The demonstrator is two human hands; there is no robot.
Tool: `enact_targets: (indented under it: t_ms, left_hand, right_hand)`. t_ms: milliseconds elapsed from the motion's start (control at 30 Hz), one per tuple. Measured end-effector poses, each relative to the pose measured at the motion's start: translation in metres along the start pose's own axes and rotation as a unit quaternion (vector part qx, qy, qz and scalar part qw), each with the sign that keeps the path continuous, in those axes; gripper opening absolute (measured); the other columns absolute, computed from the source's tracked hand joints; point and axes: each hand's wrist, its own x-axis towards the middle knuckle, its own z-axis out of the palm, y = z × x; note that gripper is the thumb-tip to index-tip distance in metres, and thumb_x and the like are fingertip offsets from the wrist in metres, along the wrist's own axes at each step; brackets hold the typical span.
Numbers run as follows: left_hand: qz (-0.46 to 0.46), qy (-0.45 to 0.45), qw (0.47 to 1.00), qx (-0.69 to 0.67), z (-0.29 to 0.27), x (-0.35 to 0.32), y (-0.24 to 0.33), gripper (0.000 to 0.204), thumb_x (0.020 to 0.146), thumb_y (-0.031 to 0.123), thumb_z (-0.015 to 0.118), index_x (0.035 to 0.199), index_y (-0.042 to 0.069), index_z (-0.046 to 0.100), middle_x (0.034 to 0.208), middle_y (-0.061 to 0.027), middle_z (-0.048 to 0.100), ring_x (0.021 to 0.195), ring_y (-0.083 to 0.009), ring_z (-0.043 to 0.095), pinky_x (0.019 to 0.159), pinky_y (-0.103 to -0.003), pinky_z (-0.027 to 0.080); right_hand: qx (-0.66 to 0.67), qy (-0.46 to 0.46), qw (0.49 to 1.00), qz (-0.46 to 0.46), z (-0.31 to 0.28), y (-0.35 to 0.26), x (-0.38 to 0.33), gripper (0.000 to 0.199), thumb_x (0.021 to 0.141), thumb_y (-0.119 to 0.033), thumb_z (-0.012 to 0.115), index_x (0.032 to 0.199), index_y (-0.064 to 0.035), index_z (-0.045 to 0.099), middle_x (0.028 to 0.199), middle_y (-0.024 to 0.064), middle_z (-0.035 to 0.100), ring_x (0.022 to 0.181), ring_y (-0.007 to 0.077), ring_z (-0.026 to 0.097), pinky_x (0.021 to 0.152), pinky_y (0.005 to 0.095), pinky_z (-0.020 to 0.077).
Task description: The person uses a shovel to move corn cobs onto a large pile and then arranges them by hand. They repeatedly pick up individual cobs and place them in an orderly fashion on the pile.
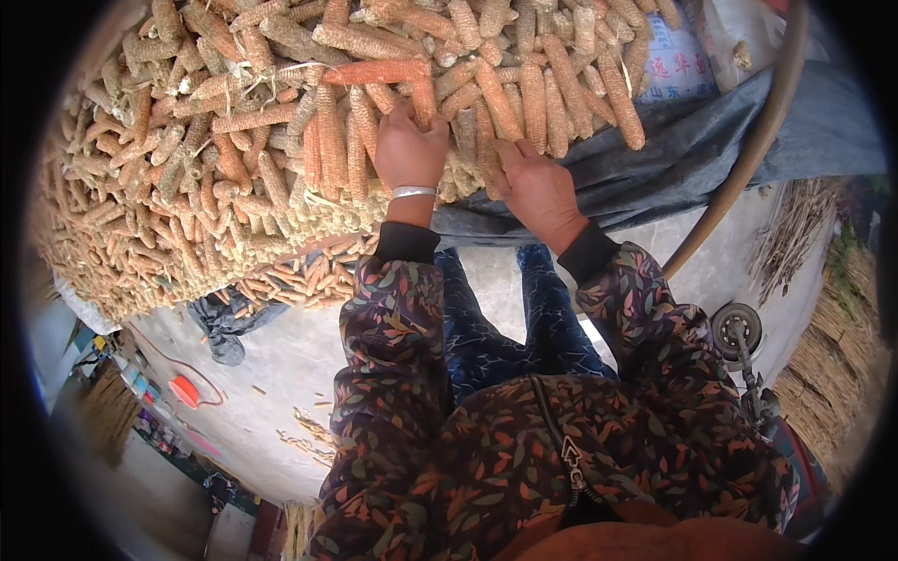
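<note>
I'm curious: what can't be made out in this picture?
In the head view:
Feet below the blue patterned trousers: hidden by the dark grey sheet.
Grip of the bare left hand and bare right hand: their backs hide some fingers.
Heap of tan and reddish corn cobs, far side: cut off by the top edge.
Coloured clutter at lower left: too small.

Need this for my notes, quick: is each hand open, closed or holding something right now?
Left hand: closed, holding the near end of a reddish corncob.
Right hand: curled at another corncob; whether its grip is closed cannot be told.
</note>
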Motion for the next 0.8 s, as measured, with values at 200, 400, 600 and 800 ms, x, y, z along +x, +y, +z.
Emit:
enact_targets:
  t_ms: [200,400,600,800]
  left_hand:
    - [-0.053,-0.074,0.996,-0.010,-0.016,-0.032,0.000,0.033,0.078,0.031,0.075,0.094,0.003,0.068,0.083,-0.0151,0.069,0.075,-0.0356,0.069,0.068,-0.046,0.056]
    - [-0.084,-0.056,0.995,-0.026,-0.014,-0.050,-0.020,0.030,0.079,0.028,0.075,0.094,0.003,0.068,0.079,-0.0156,0.070,0.070,-0.0350,0.069,0.064,-0.046,0.056]
    - [-0.046,-0.046,0.996,-0.065,0.010,-0.043,0.003,0.031,0.075,0.022,0.072,0.095,0.000,0.062,0.093,-0.0210,0.064,0.085,-0.0388,0.066,0.075,-0.048,0.054]
    - [-0.112,-0.096,0.985,-0.091,-0.001,-0.072,-0.007,0.037,0.073,0.019,0.072,0.100,-0.003,0.059,0.098,-0.0242,0.063,0.089,-0.0386,0.067,0.077,-0.047,0.055]
  right_hand:
    - [-0.008,0.002,1.000,0.000,0.041,-0.009,0.044,0.028,0.087,-0.020,0.065,0.109,-0.0057,0.057,0.089,0.0165,0.063,0.072,0.0350,0.070,0.058,0.0439,0.0569]
    - [-0.046,-0.060,0.997,-0.026,0.051,-0.019,0.070,0.044,0.088,-0.029,0.067,0.127,-0.0145,0.056,0.099,0.0195,0.063,0.076,0.0373,0.070,0.062,0.0462,0.0566]
    - [-0.161,-0.154,0.975,0.003,0.057,0.020,0.101,0.054,0.093,-0.032,0.059,0.145,-0.0236,0.047,0.108,0.0206,0.065,0.086,0.0379,0.071,0.068,0.0486,0.0569]
    - [-0.143,-0.172,0.974,-0.041,0.072,0.014,0.095,0.049,0.099,-0.033,0.051,0.147,-0.0256,0.044,0.125,0.0170,0.061,0.093,0.0404,0.068,0.074,0.0499,0.0549]
